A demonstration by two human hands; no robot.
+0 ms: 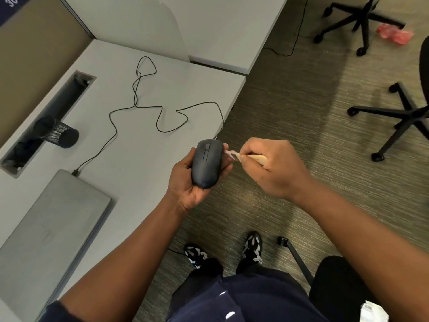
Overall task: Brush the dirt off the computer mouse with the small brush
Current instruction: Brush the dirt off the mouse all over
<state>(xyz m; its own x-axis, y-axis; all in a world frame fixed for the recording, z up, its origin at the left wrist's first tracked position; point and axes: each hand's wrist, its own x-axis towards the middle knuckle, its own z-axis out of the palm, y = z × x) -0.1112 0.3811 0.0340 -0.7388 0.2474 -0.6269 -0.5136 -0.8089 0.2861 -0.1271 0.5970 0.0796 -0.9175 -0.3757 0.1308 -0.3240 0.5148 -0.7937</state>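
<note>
A dark wired computer mouse lies in the palm of my left hand, whose fingers curl up around its sides, held just past the desk's front edge. My right hand grips a small brush with a pale wooden handle. The light bristles point left and touch the right side of the mouse near its front. Most of the handle is hidden inside my fist. The mouse's black cable loops across the grey desk.
A closed grey laptop lies at the desk's near left, with a black mesh pen cup on its side by a cable tray slot. Office chair bases stand on the carpet to the right. My feet are below.
</note>
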